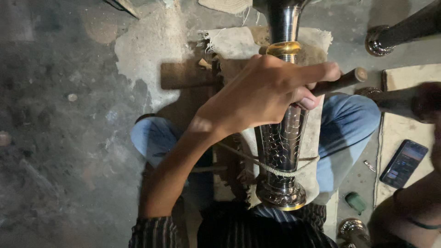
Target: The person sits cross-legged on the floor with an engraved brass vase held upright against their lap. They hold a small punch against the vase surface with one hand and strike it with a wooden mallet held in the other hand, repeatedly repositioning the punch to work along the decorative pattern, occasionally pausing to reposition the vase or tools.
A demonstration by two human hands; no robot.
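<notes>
A tall engraved metal vase (282, 142) with a gold band lies lengthwise on a cloth (312, 156) between my knees, and a rope (271, 167) is looped across it. My left hand (264, 92) rests on top of the vase, shut on a dark rod-like punch (342, 81) whose blunt end points right. My right hand (429, 102) is at the right edge, blurred by motion and closed around a dark hammer-like tool (390, 97). My right forearm (406, 209) comes up from the bottom right corner.
Another polished metal stem (397, 32) lies at the top right. A phone (404, 163) rests on a pale mat (404, 73) to the right. A small green object (355, 202) and a metal piece (351, 229) sit near my right knee. Rough concrete floor (69, 138) spreads to the left.
</notes>
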